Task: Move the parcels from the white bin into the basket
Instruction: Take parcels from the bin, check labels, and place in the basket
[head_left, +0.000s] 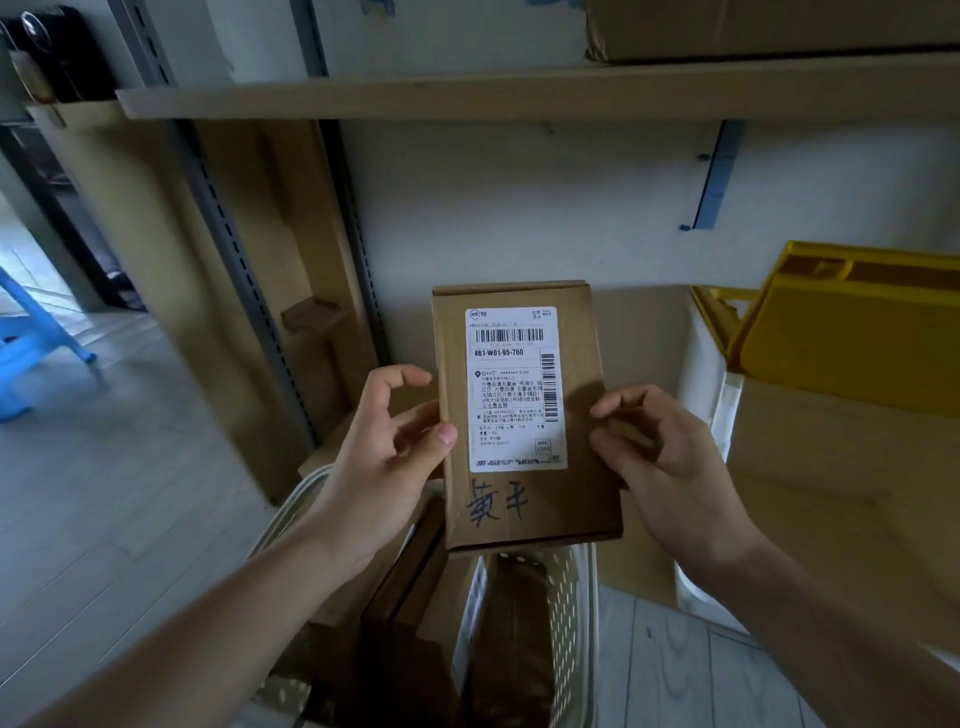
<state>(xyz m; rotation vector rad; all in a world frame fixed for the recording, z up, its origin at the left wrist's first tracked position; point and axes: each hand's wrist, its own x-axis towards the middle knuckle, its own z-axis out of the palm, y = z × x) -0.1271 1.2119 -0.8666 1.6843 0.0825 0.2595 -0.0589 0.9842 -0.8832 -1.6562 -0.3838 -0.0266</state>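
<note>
**Midway: one parcel in hand above the basket**

Currently a flat cardboard parcel (524, 415) with a white shipping label and handwriting below it sits at frame centre, held up, label facing the camera. Left hand (387, 457) grips its left edge, thumb on the front face, other fingers curled loosely, index and middle lifted off. Right hand (670, 462) is at the right edge, fingers curled; thumb and fingertips look to pinch the edge, contact partly hidden by shadow.

Basket (569, 613), white and perforated, lower centre, directly under the parcel. Already holds several brown cardboard parcels (415, 613), so part of the job looks done.

White bin (722, 410) at right middle of frame, beside the basket. A large cardboard box (831, 467) fills its visible opening, and something yellow (852, 317) stands at its upper right. Cannot tell how many parcels are left inside.

Judgement: this parcel is out of the bin, not yet in the basket; lowering and release remain, then more trips likely.
</note>
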